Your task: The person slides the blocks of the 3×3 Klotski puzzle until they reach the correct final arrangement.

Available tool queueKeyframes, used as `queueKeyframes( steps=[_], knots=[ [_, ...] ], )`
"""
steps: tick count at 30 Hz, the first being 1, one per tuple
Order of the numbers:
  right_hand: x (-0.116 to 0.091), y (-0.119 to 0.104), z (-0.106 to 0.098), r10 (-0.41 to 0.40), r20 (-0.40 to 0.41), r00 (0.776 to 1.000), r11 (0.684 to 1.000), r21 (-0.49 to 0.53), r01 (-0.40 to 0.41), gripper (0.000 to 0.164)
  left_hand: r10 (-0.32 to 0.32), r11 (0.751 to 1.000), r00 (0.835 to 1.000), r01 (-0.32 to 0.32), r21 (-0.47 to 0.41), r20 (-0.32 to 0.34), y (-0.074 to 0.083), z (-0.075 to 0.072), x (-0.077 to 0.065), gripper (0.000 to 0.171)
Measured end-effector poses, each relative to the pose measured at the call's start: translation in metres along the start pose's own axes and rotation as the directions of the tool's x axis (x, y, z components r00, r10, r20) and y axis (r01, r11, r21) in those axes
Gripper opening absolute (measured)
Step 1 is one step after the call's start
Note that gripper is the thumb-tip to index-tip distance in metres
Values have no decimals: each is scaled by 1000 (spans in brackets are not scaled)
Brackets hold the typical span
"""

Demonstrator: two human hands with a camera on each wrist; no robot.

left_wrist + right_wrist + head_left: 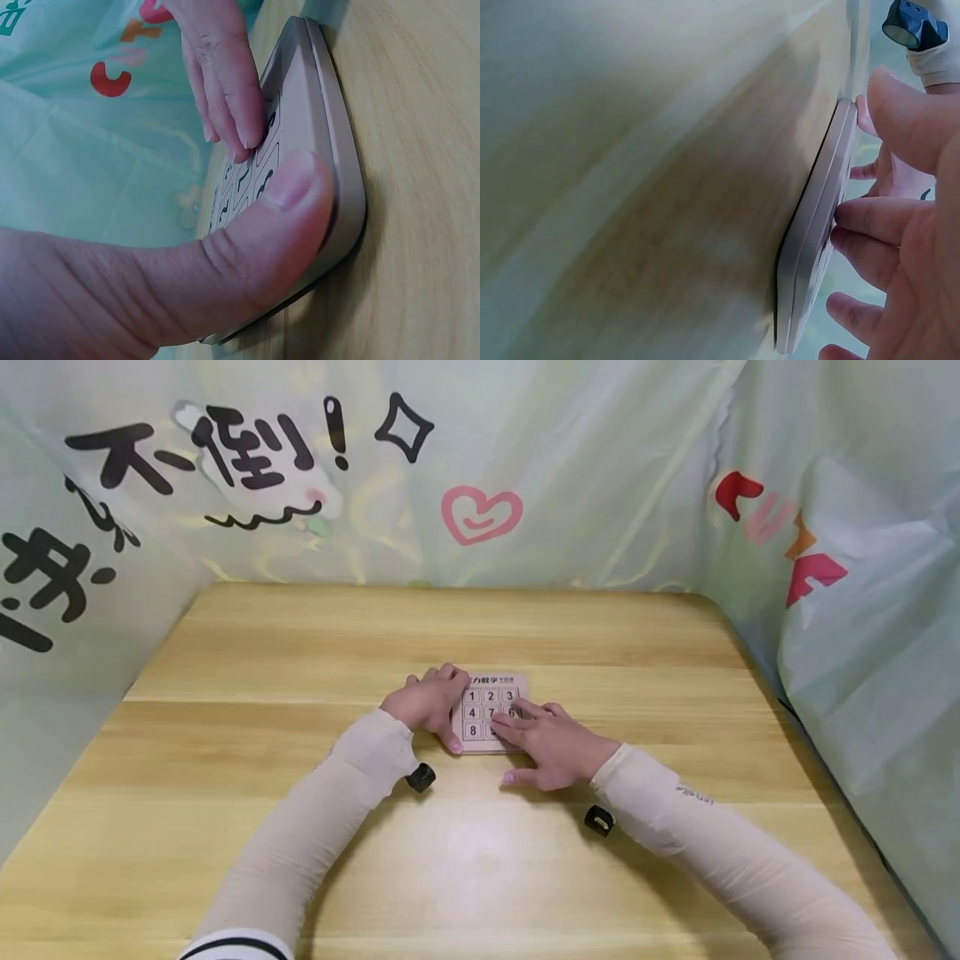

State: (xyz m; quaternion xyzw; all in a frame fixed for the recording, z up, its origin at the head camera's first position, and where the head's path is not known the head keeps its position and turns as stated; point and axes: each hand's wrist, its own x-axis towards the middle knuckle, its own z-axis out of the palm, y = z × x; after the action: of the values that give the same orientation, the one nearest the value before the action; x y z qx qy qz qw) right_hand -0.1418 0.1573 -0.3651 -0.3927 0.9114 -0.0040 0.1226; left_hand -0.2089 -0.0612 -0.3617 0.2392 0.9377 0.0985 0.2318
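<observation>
A pale pink number sliding puzzle (pixel 491 697) lies flat on the wooden table. Black digits mark its square tiles, and printed characters run along its top edge. My left hand (pixel 429 702) holds the puzzle's left side, fingers at the upper corner and thumb at the lower one. In the left wrist view that thumb (pixel 247 255) presses over the rim. Fairly straight fingers of my right hand (pixel 558 748) touch the tiles at the right and bottom, partly covering them. Its thumb stays off the puzzle. The right wrist view shows the fingertips (pixel 847 214) against the puzzle's face.
The wooden table (pixel 480 835) extends around the puzzle on all sides. Behind it hangs a pale green curtain (pixel 585 460) with printed characters and a pink heart; more curtain hangs at the left and right. Small black cameras sit at both wrists.
</observation>
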Motion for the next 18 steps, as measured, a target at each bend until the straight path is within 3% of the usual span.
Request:
queueKeyframes(
  steps=[3, 11, 18],
  knots=[
    [1, -3, 3, -14, 18, 1000, 1000, 16, 14, 80, 2, 1000, 1000, -2, -2, 18, -1, 3, -1, 107],
    [5, -5, 0, -25, -3, 1000, 999, 24, 26, 79, 3, 1000, 1000, -3, 7, -12, -1, 1, 0, 106],
    [-1, -1, -1, -6, 6, 1000, 1000, 29, 5, 79, -3, 1000, 1000, 3, 8, -5, -1, 1, 1, 107]
  ],
)
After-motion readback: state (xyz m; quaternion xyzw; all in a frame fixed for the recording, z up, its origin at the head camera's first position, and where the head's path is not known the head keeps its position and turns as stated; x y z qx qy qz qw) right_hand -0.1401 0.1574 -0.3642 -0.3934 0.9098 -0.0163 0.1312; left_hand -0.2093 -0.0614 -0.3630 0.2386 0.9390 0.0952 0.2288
